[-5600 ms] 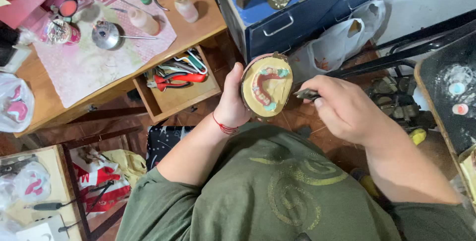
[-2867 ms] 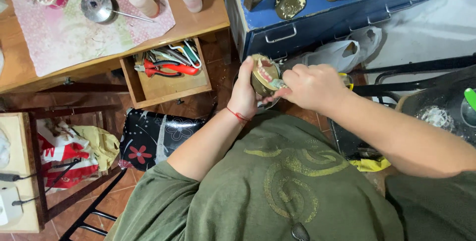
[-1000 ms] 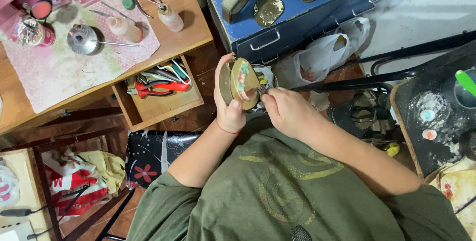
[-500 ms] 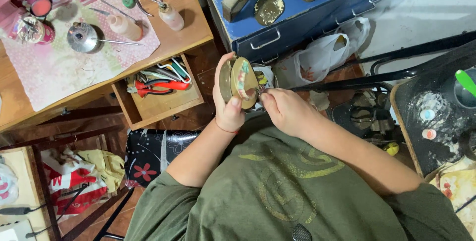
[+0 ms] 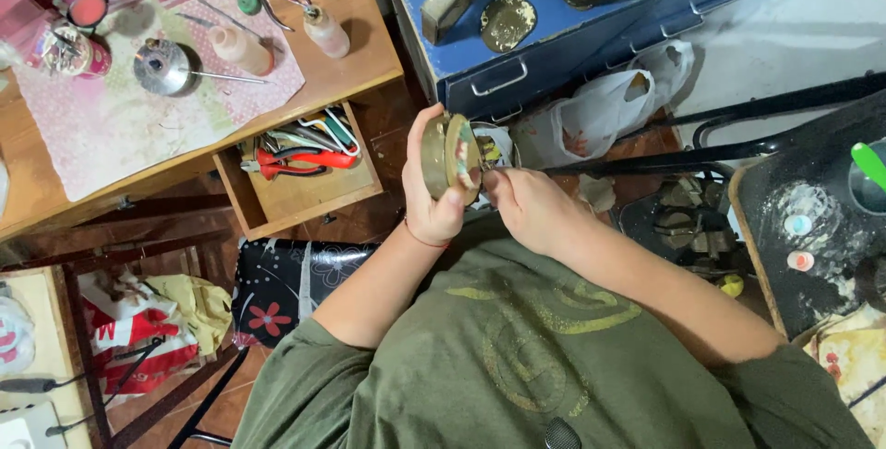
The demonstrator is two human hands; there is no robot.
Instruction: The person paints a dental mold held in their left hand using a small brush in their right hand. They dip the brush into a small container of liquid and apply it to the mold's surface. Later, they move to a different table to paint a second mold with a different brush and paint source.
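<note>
My left hand [image 5: 426,192] is closed around a round brass mould [image 5: 447,155], held up edge-on above my lap. Its open face, with pink and green-tinted material in it, points right. My right hand [image 5: 533,211] sits against that face with its fingers pinched together as around a thin tool, little of which shows. A red thread circles my left wrist. I wear a green shirt.
A wooden desk [image 5: 360,61] with a pink patterned mat, bottles and a metal cup stands at upper left. Its open drawer [image 5: 300,192] holds red-handled pliers. A blue metal cabinet [image 5: 563,38] carries brass mould parts. A white plastic bag [image 5: 604,112], a flowered black stool [image 5: 286,287] and a dusty dark tray [image 5: 817,227] surround me.
The mould, first held face-up toward me, has been turned edge-on. My right hand has moved in against its face. Over the last second both hands have stayed nearly still.
</note>
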